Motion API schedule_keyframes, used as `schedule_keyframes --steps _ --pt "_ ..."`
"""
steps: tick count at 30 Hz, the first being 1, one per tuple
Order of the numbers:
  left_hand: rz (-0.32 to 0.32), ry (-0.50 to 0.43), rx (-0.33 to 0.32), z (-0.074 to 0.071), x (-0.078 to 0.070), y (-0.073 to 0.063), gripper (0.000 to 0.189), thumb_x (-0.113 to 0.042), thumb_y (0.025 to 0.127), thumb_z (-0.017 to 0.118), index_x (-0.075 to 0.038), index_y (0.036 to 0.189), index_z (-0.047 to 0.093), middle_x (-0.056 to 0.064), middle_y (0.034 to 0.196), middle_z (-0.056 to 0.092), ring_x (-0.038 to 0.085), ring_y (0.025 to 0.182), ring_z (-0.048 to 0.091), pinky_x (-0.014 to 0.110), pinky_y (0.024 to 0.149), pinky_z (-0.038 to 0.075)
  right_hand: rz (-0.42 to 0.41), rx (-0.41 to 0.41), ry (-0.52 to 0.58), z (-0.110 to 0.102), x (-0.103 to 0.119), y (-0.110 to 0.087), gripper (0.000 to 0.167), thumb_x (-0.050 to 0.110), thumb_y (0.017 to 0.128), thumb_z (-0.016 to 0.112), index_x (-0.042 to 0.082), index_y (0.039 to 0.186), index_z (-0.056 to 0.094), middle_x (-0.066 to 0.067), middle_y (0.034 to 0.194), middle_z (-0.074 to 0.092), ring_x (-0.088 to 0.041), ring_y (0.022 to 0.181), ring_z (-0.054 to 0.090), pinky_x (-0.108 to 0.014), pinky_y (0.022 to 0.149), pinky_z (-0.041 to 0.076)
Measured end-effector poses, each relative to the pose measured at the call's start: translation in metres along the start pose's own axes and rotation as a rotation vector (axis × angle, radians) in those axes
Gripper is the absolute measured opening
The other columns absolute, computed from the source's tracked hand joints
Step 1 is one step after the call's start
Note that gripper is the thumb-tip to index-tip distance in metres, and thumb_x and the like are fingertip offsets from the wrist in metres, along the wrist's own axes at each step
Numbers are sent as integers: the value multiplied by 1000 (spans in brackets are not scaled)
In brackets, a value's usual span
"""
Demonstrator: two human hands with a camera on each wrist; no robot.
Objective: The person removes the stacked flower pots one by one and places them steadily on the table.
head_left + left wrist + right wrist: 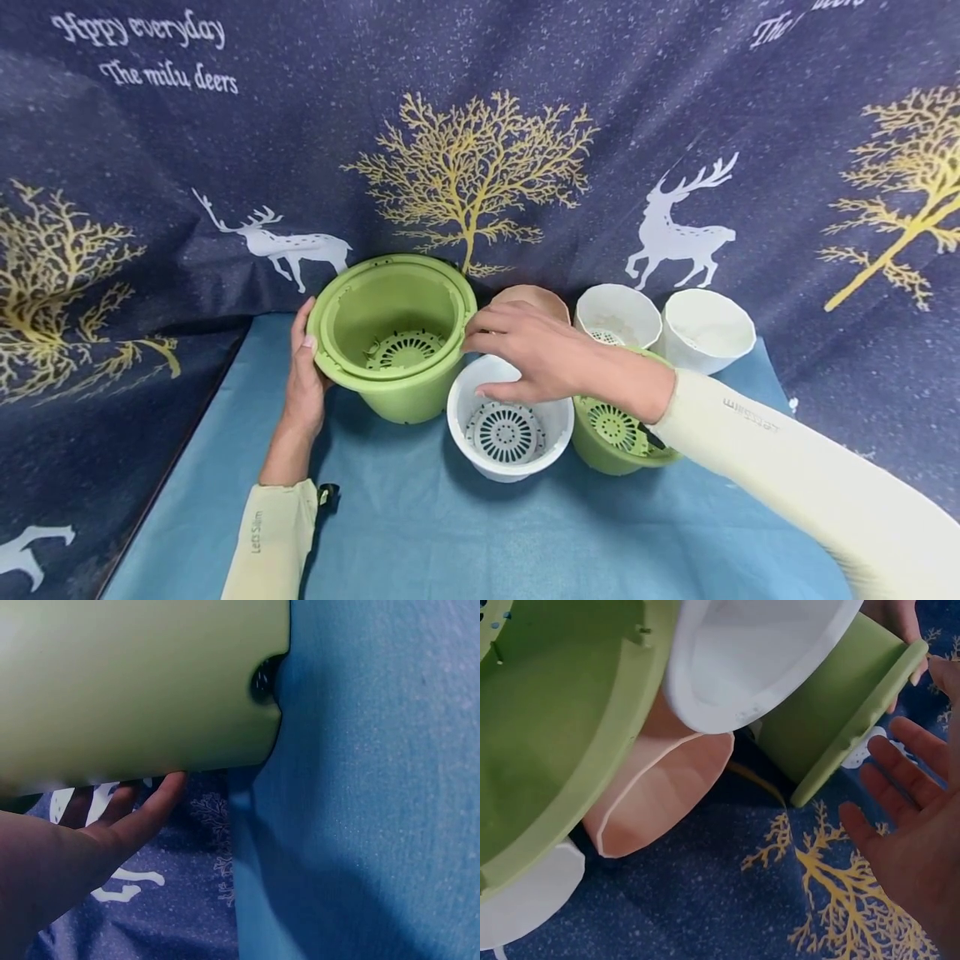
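Note:
A large green flowerpot [393,400] with a slotted base and a doubled rim stands at the back left of the table. My left hand [303,375] holds its left side, thumb at the rim; in the left wrist view the fingers [154,802] touch the outer wall. By the pot's right rim is my right hand [525,350], above a white slotted flowerpot [465,408]. The right wrist view shows the right hand [911,795] with spread fingers, apart from the green pot's rim [859,727]. Nothing shows in its grasp.
To the right, a smaller green pot [600,450] sits partly beneath the right forearm. Behind stand a peach pot [532,293], a white pot with holes [618,304] and another white pot [708,325]. A printed dark blue cloth [480,50] hangs behind the blue-covered table [450,542].

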State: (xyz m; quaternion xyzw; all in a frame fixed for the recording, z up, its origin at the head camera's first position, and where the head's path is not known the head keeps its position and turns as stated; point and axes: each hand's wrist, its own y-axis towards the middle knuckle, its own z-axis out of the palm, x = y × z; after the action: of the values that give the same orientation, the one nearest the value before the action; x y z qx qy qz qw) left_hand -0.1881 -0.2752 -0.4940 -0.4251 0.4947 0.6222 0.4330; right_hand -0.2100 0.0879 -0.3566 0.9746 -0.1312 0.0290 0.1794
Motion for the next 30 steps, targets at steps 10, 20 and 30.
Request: schedule_keyframes --steps 10,20,30 --pt "9 -5 -3 1 0 1 57 -38 115 30 -28 170 23 12 158 45 25 113 64 24 76 59 70 94 6 9 -3 18 52 46 96 75 11 134 69 -7 138 63 -27 129 56 -46 109 44" --pt "11 12 1 0 1 0 56 -37 115 29 -29 170 23 12 158 45 24 112 65 23 76 59 160 232 -29 22 -6 33 57 54 98 70 16 140 67 -3 141 63 -25 135 53 -47 120 32" --pt "18 21 -1 0 1 1 56 -35 115 27 -29 170 23 12 161 42 26 113 63 23 77 59 206 327 -74 29 -4 43 61 64 99 63 22 144 65 6 139 64 -18 133 52 -57 118 25"
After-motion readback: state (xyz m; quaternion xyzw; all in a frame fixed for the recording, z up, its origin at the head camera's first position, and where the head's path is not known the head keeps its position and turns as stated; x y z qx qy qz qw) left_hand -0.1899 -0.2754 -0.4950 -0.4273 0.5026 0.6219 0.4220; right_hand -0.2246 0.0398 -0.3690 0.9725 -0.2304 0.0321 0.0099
